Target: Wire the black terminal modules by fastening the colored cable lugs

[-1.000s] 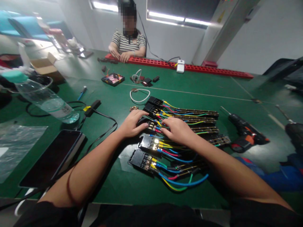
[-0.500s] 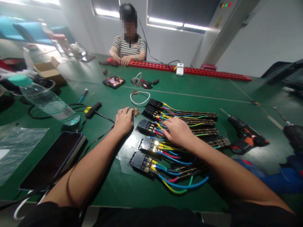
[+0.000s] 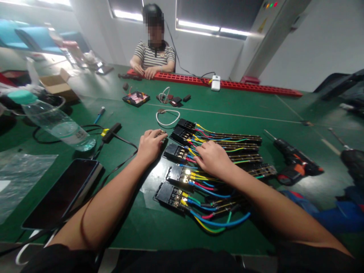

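Five black blocks run back from the middle of the table's (image 3: 127,231) near edge, coloured wires trailing toward the right edge. Closest block (image 3: 167,193) and second block (image 3: 176,174): no hand on either. Third block (image 3: 174,151) is the one in play, mid-table. Right hand (image 3: 214,155) sits over its wires, fingers curled and narrow at the wire ends; can't tell from here if they pinch one. Left hand (image 3: 150,145) is off the block's left end, fingers bunched narrow over a small pile of brass bits (image 3: 162,133); can't tell if one is held.

Looks like picking a brass bit. My take: one bit, thumb and index, no raking. Right hand steady so the wire ends don't drift. Tight spot: fourth block (image 3: 182,134) is just right of the pile, and the left fingers hide part of it.

Around: blurred blue thing (image 3: 335,216) toward the near right corner. Phone (image 3: 61,193) toward the near left corner; black cord crosses it and loops up close to the left wrist, snag risk. Drill (image 3: 297,155) toward the right edge, beyond the wires' far ends, out of the way. Bottle (image 3: 65,129) toward the left edge. White cable (image 3: 167,125) loops just behind the pile. Further back, small tray (image 3: 135,98). Far edge: red rail (image 3: 244,86), white box (image 3: 215,82) against it, co-worker (image 3: 155,57) with hands at its left end.
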The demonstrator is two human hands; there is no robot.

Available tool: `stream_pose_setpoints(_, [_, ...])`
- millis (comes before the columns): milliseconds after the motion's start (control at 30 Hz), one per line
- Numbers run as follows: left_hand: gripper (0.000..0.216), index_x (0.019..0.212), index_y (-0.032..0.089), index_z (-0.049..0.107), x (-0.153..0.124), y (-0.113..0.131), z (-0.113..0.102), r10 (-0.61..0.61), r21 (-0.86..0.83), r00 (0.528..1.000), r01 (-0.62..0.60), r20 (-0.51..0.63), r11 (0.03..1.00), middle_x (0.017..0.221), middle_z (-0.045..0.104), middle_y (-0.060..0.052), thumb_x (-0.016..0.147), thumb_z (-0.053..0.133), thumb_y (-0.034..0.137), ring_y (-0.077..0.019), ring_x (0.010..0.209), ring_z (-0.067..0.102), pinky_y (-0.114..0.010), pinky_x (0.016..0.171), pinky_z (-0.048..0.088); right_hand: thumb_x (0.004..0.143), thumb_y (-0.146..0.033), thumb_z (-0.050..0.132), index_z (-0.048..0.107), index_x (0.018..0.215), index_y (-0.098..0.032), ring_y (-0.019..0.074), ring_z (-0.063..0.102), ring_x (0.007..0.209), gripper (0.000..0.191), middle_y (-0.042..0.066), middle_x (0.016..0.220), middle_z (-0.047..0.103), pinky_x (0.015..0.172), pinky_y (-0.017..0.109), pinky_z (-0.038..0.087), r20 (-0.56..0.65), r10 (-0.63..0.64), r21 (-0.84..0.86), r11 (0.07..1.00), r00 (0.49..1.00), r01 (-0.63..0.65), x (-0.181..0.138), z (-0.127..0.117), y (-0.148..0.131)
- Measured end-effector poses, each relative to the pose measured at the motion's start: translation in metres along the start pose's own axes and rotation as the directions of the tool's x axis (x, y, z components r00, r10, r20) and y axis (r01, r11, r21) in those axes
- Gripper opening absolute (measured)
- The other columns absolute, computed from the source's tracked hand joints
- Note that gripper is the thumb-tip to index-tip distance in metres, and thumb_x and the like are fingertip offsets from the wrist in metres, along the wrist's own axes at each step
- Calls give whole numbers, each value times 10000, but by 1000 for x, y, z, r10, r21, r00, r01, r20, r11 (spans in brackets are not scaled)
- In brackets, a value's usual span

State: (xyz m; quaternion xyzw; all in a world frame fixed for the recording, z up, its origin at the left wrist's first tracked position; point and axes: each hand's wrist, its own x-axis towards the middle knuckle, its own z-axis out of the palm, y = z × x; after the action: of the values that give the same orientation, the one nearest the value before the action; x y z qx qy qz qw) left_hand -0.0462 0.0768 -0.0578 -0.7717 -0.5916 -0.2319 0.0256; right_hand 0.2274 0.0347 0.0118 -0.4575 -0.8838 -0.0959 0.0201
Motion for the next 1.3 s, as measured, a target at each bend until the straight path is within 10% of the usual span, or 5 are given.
stream_pose_setpoints(433, [282, 1131, 268, 729, 1, -4, 3, 74, -24, 997, -74, 11, 997, 1287, 692, -78, 953, 510, 276, -320, 1176, 541, -529, 984, 455, 959, -347, 589, 726, 1017, -123, 272, 578, 905, 269, 142, 947, 709, 767, 357, 373, 17, -13, -13, 1000, 1000, 13, 0, -2, -1])
stream_pose_setpoints(900, [745, 1491, 117, 385, 10, -11, 14, -193, -16, 981, 193, -11, 981, 1524, 426, -252, 864, 606, 451, -428, 1438, 381, -603, 1173, 341, 959, -359, 584, 720, 976, -145, 269, 594, 890, 254, 133, 928, 711, 761, 355, 379, -19, -28, -12, 1000, 999, 28, 0, -6, 0])
stream_pose_setpoints(1300, [760, 1460, 57, 416, 37, -13, 32, -357, -81, 932, 351, -70, 933, 1504, 429, -306, 919, 502, 583, -439, 1421, 408, -596, 1153, 364, 960, -348, 607, 722, 1006, -143, 249, 595, 918, 240, 125, 987, 723, 813, 351, 409, -75, 15, 56, 998, 997, -11, -6, -27, 6])
